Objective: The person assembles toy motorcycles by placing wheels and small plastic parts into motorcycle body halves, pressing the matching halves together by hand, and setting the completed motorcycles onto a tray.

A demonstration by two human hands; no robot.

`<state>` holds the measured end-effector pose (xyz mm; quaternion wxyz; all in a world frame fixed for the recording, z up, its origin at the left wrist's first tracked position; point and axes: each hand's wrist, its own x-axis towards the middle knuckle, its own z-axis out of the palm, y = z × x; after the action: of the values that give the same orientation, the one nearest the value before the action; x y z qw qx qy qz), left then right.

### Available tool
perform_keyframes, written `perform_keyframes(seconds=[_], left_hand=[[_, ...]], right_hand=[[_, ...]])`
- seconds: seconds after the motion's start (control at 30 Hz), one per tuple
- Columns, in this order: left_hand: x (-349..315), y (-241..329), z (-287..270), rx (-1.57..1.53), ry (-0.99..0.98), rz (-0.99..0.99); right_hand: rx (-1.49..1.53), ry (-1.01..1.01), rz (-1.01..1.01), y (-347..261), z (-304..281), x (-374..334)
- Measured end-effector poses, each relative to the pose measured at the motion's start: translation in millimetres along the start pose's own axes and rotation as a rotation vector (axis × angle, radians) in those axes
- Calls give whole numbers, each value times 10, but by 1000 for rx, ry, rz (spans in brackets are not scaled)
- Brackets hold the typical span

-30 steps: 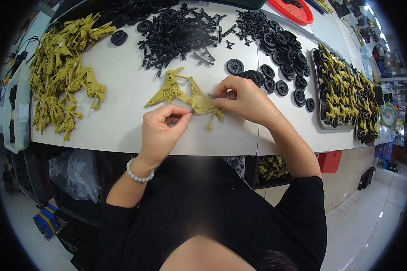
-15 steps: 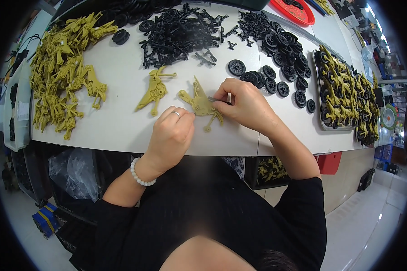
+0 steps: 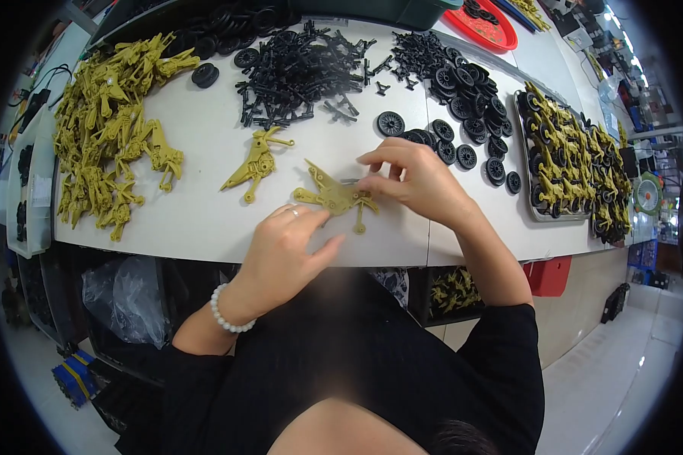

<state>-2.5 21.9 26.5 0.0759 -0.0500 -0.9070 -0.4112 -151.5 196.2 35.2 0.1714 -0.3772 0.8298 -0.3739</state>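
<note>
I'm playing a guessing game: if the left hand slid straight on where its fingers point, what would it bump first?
Probably the yellow part just ahead of the left hand, which may even be touching it; depth is unclear.

On the table (image 3: 199, 129), a pile of body parts (image 3: 114, 129) covers the left of the frame. A heap of forked parts (image 3: 300, 80) lies at upper centre, with loose wheels (image 3: 473, 127) spread to its right. Farther right, a tray (image 3: 561, 218) holds assembled bikes (image 3: 565, 159); behind the wheels, at upper right, is a basin (image 3: 501, 45). Near the centre, a single body part (image 3: 258, 165) lies left of another body part (image 3: 334, 196), which sits between the left hand (image 3: 288, 246) and right hand (image 3: 413, 178).
</note>
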Motion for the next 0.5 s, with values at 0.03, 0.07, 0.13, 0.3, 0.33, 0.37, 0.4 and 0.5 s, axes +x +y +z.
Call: perform_keyframes(seconds=[0.03, 0.07, 0.13, 0.3, 0.33, 0.37, 0.4, 0.5], left_hand=[[13, 44, -93, -2, 1, 11], [24, 69, -189, -30, 7, -71], [43, 5, -278, -60, 9, -150], [153, -143, -312, 104, 127, -12], [178, -142, -309, 174, 113, 88], [205, -130, -299, 172, 112, 90], [234, -109, -281, 197, 51, 138], [305, -149, -257, 276, -67, 205]], right_hand=[[20, 39, -6, 47, -76, -19], [42, 74, -11, 124, -156, -26], [6, 186, 72, 158, -337, -24], [-177, 238, 82, 319, -497, 146], [-242, 216, 58, 345, -497, 188], [-291, 214, 42, 398, -467, 224], [-293, 216, 44, 395, -438, 222], [-432, 224, -94, 306, -363, 267]])
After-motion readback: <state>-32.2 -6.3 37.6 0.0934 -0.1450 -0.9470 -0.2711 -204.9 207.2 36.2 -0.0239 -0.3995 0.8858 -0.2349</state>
